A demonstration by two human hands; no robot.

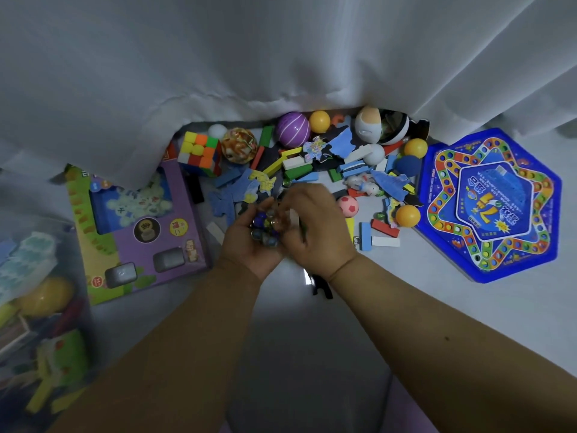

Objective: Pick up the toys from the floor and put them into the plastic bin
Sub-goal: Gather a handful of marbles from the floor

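A white curtain [281,57] hangs across the far side, its hem draped over the far edge of the toy pile and over the top of a purple cardboard game box [137,226] lying on the left. On the right a blue hexagonal plastic game board [490,204] lies flat, its left edge just beside the scattered toys. Between box and board, the pale grey floor [437,276] is open on the near side, around both forearms. At the far left edge stands a clear plastic bin [37,307], blurred, with yellow and green toys showing through its wall.

The left hand [249,242] is cupped palm up, fingers curled round a heap of small glass marbles [265,226], blue, dark and clear. The right hand [318,226] lies against it from the right, fingers bent down over the marbles; whether it pinches one I cannot tell. Both hands hang above the near edge of the pile.

The pile holds coloured wooden domino blocks [299,167] in blue, white, green, yellow and red, lying crosswise, with blue jigsaw pieces [228,195] among them. At its far left sits a multicoloured puzzle cube [199,151], beside a mottled orange ball [239,145]. A purple striped ball [293,126] lies farther right, and a pink football-patterned ball [347,206] just right of the right hand. Orange table-tennis balls [407,215] lie near the board's edge.
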